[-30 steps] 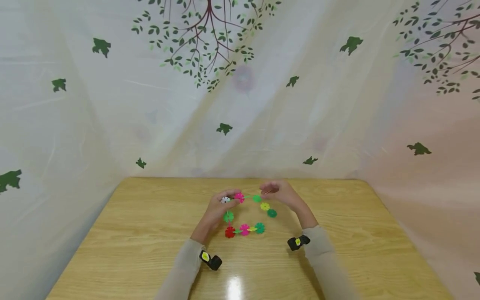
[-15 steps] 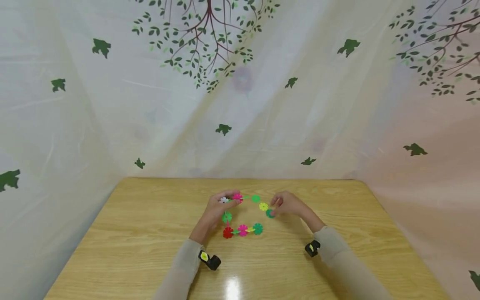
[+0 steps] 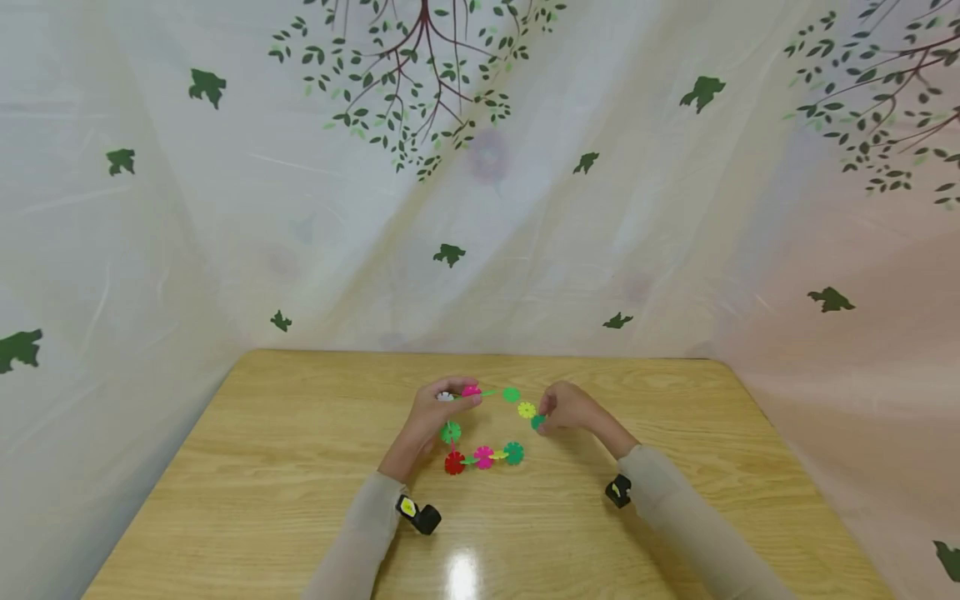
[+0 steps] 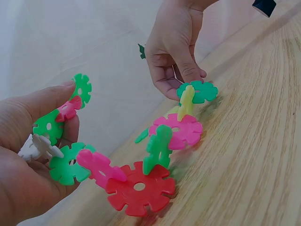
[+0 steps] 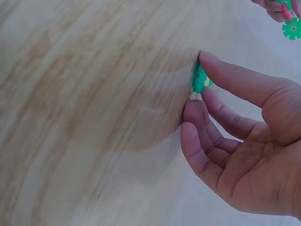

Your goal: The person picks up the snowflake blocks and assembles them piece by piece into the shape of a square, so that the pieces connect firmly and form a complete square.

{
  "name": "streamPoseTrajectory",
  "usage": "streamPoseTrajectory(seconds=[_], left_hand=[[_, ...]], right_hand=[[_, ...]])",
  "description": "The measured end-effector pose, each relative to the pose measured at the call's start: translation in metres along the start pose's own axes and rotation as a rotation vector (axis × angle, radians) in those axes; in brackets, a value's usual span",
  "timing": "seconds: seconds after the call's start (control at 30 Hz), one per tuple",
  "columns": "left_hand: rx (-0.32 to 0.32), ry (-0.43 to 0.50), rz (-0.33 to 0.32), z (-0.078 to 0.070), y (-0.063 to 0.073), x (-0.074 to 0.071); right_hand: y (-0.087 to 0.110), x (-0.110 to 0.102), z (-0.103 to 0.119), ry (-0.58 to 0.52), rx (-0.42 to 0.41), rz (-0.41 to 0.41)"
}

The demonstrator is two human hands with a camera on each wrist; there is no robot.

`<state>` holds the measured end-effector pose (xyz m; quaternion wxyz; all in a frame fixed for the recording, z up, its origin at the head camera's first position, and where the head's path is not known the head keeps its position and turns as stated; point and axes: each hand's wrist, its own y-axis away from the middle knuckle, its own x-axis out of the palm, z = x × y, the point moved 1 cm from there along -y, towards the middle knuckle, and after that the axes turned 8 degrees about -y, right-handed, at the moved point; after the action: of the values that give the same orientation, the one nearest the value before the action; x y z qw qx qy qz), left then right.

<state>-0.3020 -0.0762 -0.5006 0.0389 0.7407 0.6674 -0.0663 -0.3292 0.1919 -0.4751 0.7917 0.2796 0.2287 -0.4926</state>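
Observation:
Notched plastic snowflake discs, linked edge to edge, form a chain bent into a loop with a gap at its right. My left hand (image 3: 435, 412) grips the far left part, thumb and fingers around a pink disc (image 4: 69, 109) beside a white disc (image 4: 37, 148). At one end of the chain, my right hand (image 3: 572, 408) pinches a dark green disc (image 5: 199, 77) between thumb and index finger. A yellow disc (image 3: 527, 410) adjoins it. The other end, a teal disc (image 3: 513, 452), lies nearer me, past a red disc (image 4: 141, 189) and a pink one (image 4: 181, 132).
The loop is over the far middle of a wooden table (image 3: 300, 517). Behind the table hangs a pale cloth (image 3: 360, 275) printed with branches and leaves. Black cameras sit on both wrists, the left camera (image 3: 420, 515) and the right camera (image 3: 618, 491).
My right hand has moved right and toward me, from beside the light green disc to the dark green end disc, which it now pinches. My left hand keeps its grip, nearly still.

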Motion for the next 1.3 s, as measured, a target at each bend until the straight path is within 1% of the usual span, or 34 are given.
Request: streamPoseTrajectory(seconds=[0.17,0.37,0.47,0.6,0.8,0.93,1.03,1.13,1.3], left_hand=[[-0.008,0.007,0.012,-0.001,0.000,0.001],[-0.014,0.009,0.009,0.001,0.000,0.002],[-0.025,0.020,0.017,0.001,0.000,0.001],[-0.032,0.046,0.026,0.000,-0.001,0.000],[-0.035,0.070,0.023,-0.001,-0.002,-0.002],[-0.042,0.076,0.002,-0.002,-0.004,-0.005],[-0.038,0.056,-0.011,-0.002,-0.004,-0.006],[-0.039,0.039,-0.015,-0.001,-0.005,-0.007],[-0.036,0.041,-0.017,0.002,-0.004,-0.007]], right_hand=[[-0.001,-0.003,-0.003,-0.040,-0.019,0.025],[-0.003,-0.011,-0.005,-0.182,-0.066,0.067],[-0.005,-0.015,-0.001,-0.249,-0.108,0.066],[-0.009,-0.016,0.009,-0.348,-0.162,0.046],[-0.014,-0.008,0.025,-0.497,-0.179,-0.022],[-0.019,0.001,0.037,-0.556,-0.193,-0.085],[-0.022,0.008,0.042,-0.591,-0.196,-0.125],[-0.024,0.015,0.044,-0.621,-0.190,-0.137],[-0.025,0.023,0.044,-0.634,-0.198,-0.141]])
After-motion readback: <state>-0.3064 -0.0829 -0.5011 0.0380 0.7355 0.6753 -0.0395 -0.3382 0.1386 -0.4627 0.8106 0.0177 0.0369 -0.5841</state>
